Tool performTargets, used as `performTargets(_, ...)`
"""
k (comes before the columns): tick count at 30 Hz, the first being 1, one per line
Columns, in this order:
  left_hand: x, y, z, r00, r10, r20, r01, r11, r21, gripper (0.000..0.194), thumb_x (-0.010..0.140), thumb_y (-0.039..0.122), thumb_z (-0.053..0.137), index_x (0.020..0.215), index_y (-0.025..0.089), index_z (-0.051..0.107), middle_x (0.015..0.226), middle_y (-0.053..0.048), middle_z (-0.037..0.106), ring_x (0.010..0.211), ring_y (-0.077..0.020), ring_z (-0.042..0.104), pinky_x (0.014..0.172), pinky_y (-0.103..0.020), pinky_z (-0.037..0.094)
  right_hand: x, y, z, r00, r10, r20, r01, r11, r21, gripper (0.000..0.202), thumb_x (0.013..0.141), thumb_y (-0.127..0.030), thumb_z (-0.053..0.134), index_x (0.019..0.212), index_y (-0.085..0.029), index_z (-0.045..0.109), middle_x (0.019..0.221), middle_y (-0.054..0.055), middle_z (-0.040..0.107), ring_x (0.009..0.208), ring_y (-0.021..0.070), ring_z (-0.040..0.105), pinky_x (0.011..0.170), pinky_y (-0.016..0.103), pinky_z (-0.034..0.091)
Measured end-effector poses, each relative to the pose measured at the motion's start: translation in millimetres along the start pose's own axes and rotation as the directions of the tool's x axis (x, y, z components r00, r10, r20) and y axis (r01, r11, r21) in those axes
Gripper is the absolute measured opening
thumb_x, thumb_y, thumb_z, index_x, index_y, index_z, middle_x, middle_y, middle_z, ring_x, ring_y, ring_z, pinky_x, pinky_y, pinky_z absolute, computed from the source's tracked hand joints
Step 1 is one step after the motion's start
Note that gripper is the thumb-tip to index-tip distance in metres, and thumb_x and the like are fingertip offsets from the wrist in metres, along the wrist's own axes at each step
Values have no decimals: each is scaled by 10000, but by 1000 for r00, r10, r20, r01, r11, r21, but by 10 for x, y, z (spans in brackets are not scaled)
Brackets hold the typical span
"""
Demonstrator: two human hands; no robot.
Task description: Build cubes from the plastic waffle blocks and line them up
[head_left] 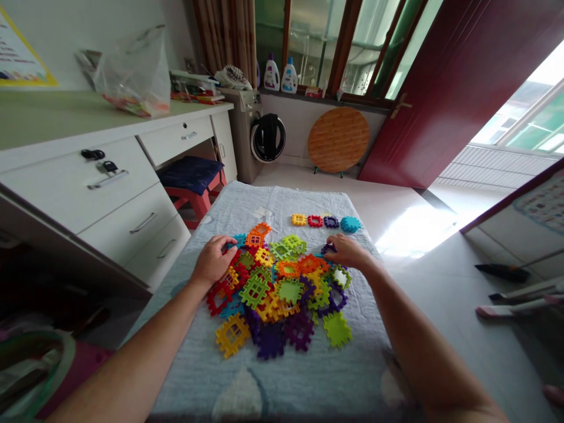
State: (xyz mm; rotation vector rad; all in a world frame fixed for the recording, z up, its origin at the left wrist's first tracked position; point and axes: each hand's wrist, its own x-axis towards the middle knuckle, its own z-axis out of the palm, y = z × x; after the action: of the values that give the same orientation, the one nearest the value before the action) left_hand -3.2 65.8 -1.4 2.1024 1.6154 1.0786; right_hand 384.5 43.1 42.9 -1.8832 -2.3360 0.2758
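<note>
A round wooden board (pixel 338 140) stands near a red door (pixel 440 88). Two white bottles (pixel 272 74) stand on the windowsill (pixel 363 104).

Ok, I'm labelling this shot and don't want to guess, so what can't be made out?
All in the head view:
- Lower pieces in the pile: hidden by those on top.
- Whether the left hand grips a piece: its own fingers cover the contact.
- The poster: cut off by the left edge, its writing too small to read.
- Contents of the plastic bag: blurred by its cloudy film.
</note>
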Motion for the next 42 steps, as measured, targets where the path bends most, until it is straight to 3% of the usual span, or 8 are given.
performTargets(9,12,-13,12,1000,-21,6,21,1000,8,239,772,342,502,882,181,640,979,-83,631,968,-236,593,941,-378,463,-182,53,-101,972,190,-135,-188,982,24,432,745,-393,661,1086,-130,633,974,127,641,880,244,597,790,329,444)
performTargets(14,11,-25,19,1000,-20,-3,20,1000,7,234,770,340,504,878,185,643,983,-80,632,979,-237,591,949,-377,459,-200,-56,11,973,134,-190,-72,951,301,404,777,-389,648,1109,-163,608,1003,90,655,795,176,615,724,291,470)
performTargets(17,6,-25,15,1000,-17,-6,17,1000,4,238,772,338,503,882,181,645,981,-79,631,975,-238,594,946,-379,460,-207,-61,72,972,109,-209,-39,948,317,317,796,-344,623,1054,-159,628,996,85,665,791,165,614,725,280,460)
performTargets(22,4,-16,9,1000,-18,-4,18,1000,4,241,774,339,501,884,181,645,981,-79,629,969,-233,594,939,-372,463,-313,40,-32,993,108,-38,-103,986,131,144,783,-224,548,828,-167,672,762,35,674,697,152,581,642,254,392)
performTargets(27,7,-2,8,1000,-21,-1,21,1000,1,234,767,339,507,875,182,643,977,-76,630,972,-234,593,951,-369,460,-399,59,-120,988,119,100,-126,990,62,198,681,-149,570,847,-177,674,754,14,675,665,139,562,605,233,363)
performTargets(31,7,12,3,1000,-23,-2,23,1000,-1,234,767,341,504,870,182,641,976,-76,630,964,-233,596,955,-369,457,-396,34,-97,986,126,106,-134,988,75,218,640,-126,565,835,-178,650,717,-1,646,625,127,526,569,226,340)
performTargets(37,12,-13,11,1000,-20,0,20,1000,-5,237,764,345,501,869,185,641,974,-78,634,967,-236,594,938,-371,460,-375,93,-33,985,119,-124,-95,978,184,139,602,-157,554,737,-187,576,659,-11,564,610,131,481,575,245,334)
performTargets(42,7,-17,15,1000,-29,-1,29,1000,-10,239,764,347,498,874,189,639,979,-76,629,964,-234,592,930,-370,462,-363,147,-38,890,128,-437,-28,973,229,182,641,-153,508,811,-194,558,704,-1,528,623,139,462,607,264,360)
